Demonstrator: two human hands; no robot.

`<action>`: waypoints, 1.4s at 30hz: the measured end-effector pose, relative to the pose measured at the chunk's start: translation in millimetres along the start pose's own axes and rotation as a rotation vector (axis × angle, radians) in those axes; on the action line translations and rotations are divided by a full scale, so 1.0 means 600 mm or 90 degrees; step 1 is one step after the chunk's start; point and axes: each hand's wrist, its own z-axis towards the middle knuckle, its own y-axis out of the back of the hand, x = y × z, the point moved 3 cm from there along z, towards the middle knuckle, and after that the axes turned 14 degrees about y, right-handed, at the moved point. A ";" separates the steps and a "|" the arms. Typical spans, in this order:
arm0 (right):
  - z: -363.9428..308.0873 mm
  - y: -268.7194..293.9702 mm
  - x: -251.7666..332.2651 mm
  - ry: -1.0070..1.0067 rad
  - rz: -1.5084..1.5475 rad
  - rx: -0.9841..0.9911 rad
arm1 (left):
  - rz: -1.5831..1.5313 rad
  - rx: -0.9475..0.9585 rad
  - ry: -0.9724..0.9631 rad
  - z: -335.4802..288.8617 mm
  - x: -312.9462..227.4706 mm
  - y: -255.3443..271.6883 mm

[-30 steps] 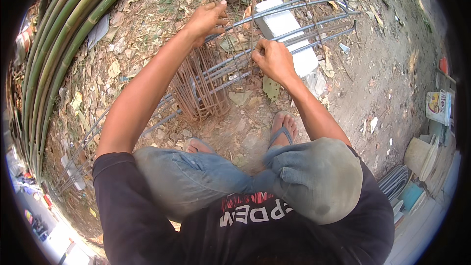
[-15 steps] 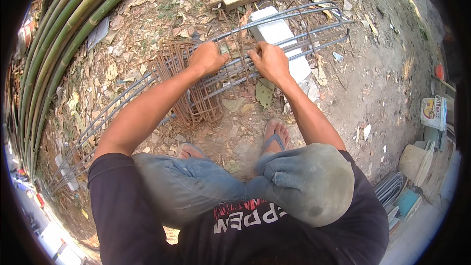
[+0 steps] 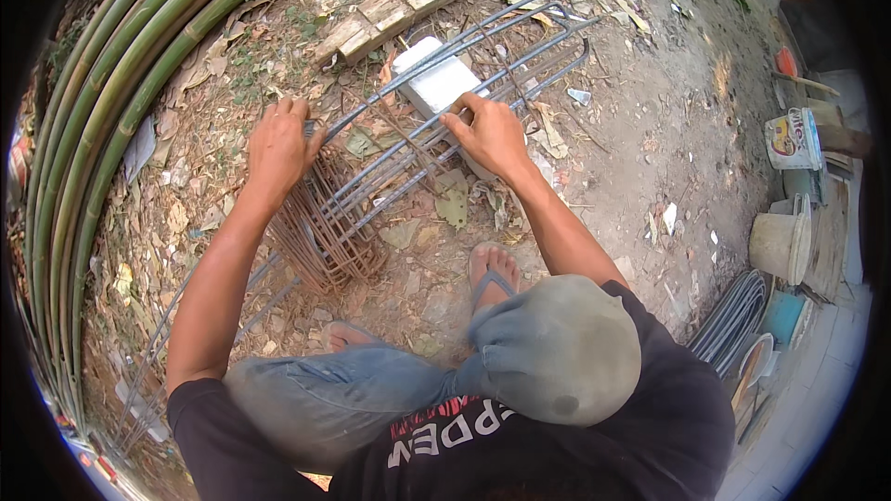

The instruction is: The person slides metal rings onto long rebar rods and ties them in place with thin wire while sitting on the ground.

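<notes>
Long grey steel rebar rods [image 3: 376, 167] run slantwise across the ground before me, hooked at their far right ends. Around them sits a bunch of rusty wire stirrups [image 3: 320, 237], packed close together at the left. My left hand [image 3: 281, 153] is curled over the upper edge of this bunch, thumb toward the rods; its fingertips are partly hidden. My right hand [image 3: 490, 134] is closed at the rods farther right, thumb and forefinger pinched on a bar. A single stirrup [image 3: 408, 134] stands apart from the bunch, between my hands. The rods rest over a white block [image 3: 436, 79].
Green bamboo poles [image 3: 130, 121] curve along the left. Wooden planks [image 3: 399, 9] lie beyond the rods. At the right are a white tub [image 3: 794, 141], a grey bucket [image 3: 780, 241] and a coil of grey wire or rod [image 3: 733, 325]. Dry leaves litter the dirt.
My left hand has moved left, away from the middle of the rods and onto the stirrup bunch. The right hand stays at the rods. The whole view has shifted somewhat.
</notes>
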 end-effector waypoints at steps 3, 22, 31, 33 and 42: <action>0.040 0.046 -0.048 -0.047 -0.037 -0.216 | -0.030 0.061 -0.047 0.021 -0.037 -0.055; -0.042 0.132 -0.283 -0.208 0.089 -0.514 | -0.314 0.154 0.128 0.056 -0.008 -0.136; 0.039 0.179 -0.299 -0.155 0.043 -0.589 | -0.431 0.241 0.192 0.087 -0.001 -0.102; 0.098 0.219 -0.296 -0.092 -0.036 -0.559 | -0.444 0.306 0.184 0.087 -0.012 -0.096; 0.241 0.251 -0.384 -0.209 -0.126 -0.231 | -0.345 0.225 0.114 0.061 -0.025 -0.102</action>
